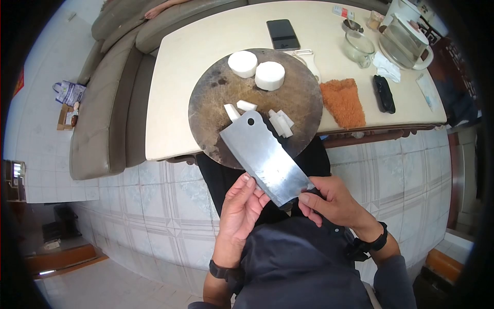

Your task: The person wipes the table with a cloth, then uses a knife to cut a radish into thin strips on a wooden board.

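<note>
A broad metal cleaver (267, 159) is held tilted over the front of a round wooden chopping board (211, 103). My right hand (332, 203) closes around its handle end, and the handle itself is mostly hidden. At the blade's near left edge, my left hand (242, 206) has its thumb and curled fingers against the metal, palm turned up. Beyond the blade lie two thick white round chunks (243, 64) (270, 76) of a peeled vegetable. Several small white cut pieces (280, 123) rest closer to the cleaver, some partly covered by it.
A phone (283, 34) and a white peeler (307, 62) lie behind the board. To the right are an orange cloth (343, 103), a black pouch-like object (384, 94), a glass cup (358, 49) and a glass pitcher (404, 44). A sofa (105, 113) borders the table's left; another person's arm (162, 7) shows there.
</note>
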A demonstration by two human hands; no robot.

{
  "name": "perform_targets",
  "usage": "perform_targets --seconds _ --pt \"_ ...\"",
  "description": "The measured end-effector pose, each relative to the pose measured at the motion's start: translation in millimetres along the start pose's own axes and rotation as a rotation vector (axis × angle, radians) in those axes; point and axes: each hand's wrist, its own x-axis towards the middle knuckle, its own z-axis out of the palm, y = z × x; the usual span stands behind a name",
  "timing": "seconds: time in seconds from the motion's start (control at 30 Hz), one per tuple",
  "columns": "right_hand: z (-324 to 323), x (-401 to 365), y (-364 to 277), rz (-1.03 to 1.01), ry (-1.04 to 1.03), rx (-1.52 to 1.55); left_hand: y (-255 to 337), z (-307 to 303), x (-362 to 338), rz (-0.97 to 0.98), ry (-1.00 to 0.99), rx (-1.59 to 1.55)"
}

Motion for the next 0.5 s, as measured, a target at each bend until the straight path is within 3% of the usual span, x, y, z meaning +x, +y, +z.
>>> perform_targets --seconds 0.2,0.3,0.33,0.4,0.5 --pt "-6 -4 -2 -0.001 0.124 -0.004 -1 -22 -4 -0.008 0.026 0.075" --pt "-12 -7 -7 -0.014 0.180 0.009 -9 -30 -3 -0.029 0.097 0.521" --pt "-13 -8 -9 -0.029 0.186 -0.005 -13 -34 0 -0.031 0.095 0.520" --pt "-12 -9 -11 -0.036 0.207 -0.019 -21 -42 7 0.041 0.101 0.975" --pt "-13 -13 -12 -0.065 0.240 -0.079 -32 -59 15 0.076 0.074 1.078"
